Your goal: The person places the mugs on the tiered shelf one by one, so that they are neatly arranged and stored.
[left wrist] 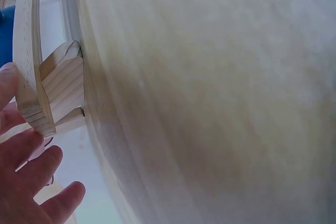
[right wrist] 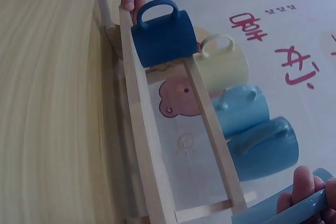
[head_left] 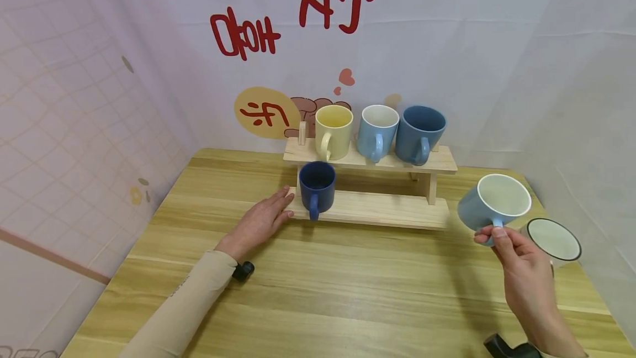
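My right hand (head_left: 529, 275) pinches the handle of a light blue mug (head_left: 472, 209) with a pale inside, holding it tilted in the air right of a two-tier wooden rack (head_left: 382, 211). In the right wrist view, part of that held mug (right wrist: 268, 208) shows at the lower right. My left hand (head_left: 258, 225) touches the left end of the rack's lower shelf, its fingers loosely extended; the left wrist view shows the fingers (left wrist: 44, 166) spread at the shelf's end. Beside them, a dark blue mug (head_left: 318, 187) stands on the lower shelf, handle toward me.
On the upper shelf stand a yellow mug (head_left: 334, 132), a light blue mug (head_left: 377, 134) and a darker blue mug (head_left: 420, 136), the two blue ones close together. A white mug with a dark rim (head_left: 554, 242) is on the wooden table (head_left: 318, 291), behind my right hand.
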Tool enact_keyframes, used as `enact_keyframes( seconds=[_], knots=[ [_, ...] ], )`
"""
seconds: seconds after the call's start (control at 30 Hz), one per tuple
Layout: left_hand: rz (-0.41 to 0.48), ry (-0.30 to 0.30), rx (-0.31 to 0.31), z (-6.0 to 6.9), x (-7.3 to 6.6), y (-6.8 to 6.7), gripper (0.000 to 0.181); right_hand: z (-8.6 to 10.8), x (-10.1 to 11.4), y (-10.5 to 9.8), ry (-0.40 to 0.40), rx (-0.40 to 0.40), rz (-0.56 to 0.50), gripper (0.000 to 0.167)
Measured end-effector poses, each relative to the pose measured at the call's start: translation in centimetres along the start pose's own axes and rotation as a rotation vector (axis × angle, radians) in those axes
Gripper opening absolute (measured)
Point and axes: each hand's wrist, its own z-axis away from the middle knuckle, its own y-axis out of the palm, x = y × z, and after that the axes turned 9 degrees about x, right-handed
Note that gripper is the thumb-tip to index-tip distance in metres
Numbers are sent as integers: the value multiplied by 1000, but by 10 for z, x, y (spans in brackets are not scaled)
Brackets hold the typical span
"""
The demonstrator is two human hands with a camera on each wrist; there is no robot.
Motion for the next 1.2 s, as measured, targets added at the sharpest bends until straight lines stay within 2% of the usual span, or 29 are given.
enact_keyframes(
  seconds=[0.3,0.7,0.9,1.2],
  knots=[
    [2,-9,7,-1,-1,-1,54,3,7,21,-23,68,57,30],
    [12,-27,27,0,0,-1,54,1,10,50,19,103,146,32],
    [9,-17,18,0,0,-1,54,-2,11,63,45,143,142,30],
    [13,-18,25,-1,0,-2,54,-7,9,79,25,196,212,31]
  ],
)
